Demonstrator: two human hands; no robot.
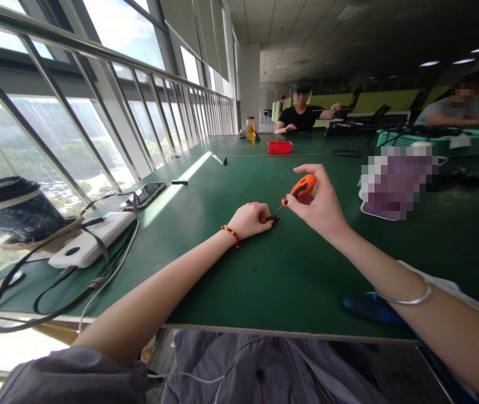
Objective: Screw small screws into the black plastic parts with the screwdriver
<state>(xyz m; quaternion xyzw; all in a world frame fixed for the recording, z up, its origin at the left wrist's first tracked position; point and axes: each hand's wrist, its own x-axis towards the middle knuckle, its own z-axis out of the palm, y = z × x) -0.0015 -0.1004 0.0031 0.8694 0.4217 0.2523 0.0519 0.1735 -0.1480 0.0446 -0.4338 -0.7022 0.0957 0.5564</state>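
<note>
My right hand (321,199) grips an orange-and-black screwdriver (305,186) by its handle, the index finger lifted off it. The thin shaft slants down to the left and meets a small black part (272,217) on the table. With fingers curled round that part, my left hand (250,220) pins it against the green surface. What kind of part it is, I cannot make out, since the fingers cover much of it. A red beaded bracelet circles the left wrist.
On the green table (222,280) lie a phone (149,194), a white power bank (94,240) with cables and small black pieces (179,182). A cup (16,210) stands left. Farther off are a red box (279,147), a jar (250,128), a teal basket (470,140) and two people.
</note>
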